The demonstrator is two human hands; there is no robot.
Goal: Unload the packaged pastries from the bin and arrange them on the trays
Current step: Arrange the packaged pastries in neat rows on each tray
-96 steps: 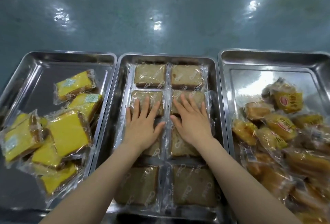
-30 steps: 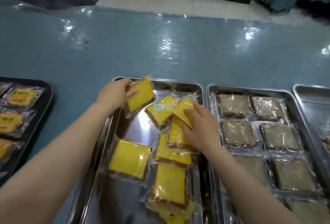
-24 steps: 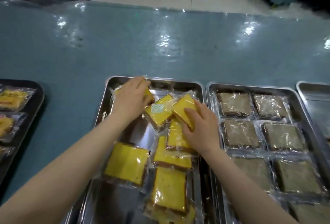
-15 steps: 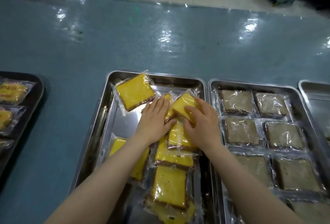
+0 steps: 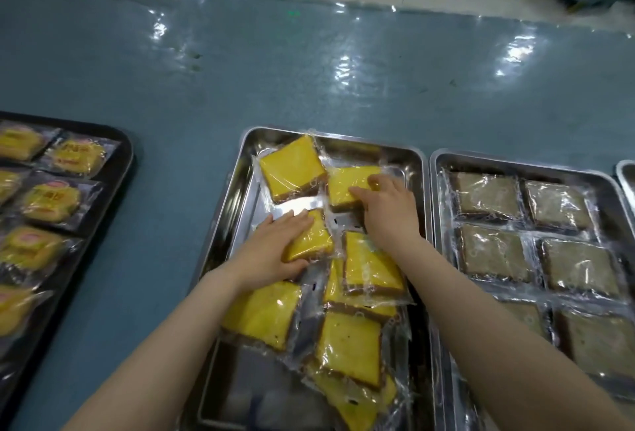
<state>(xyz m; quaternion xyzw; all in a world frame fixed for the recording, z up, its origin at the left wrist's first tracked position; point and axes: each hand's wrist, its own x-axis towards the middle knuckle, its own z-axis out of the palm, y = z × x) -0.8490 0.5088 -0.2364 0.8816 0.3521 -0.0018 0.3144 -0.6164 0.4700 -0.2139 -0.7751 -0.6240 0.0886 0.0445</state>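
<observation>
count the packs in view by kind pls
yellow cake packs, middle tray: 8, some overlapping
brown cake packs, right tray: 6 in view
labelled bun packs, dark tray: about 6, blurred
total: about 20

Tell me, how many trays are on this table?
4: black tray at left; yellow-cake tray in the middle; brown-cake tray to its right; a fourth tray, just a sliver, at the right edge.
</observation>
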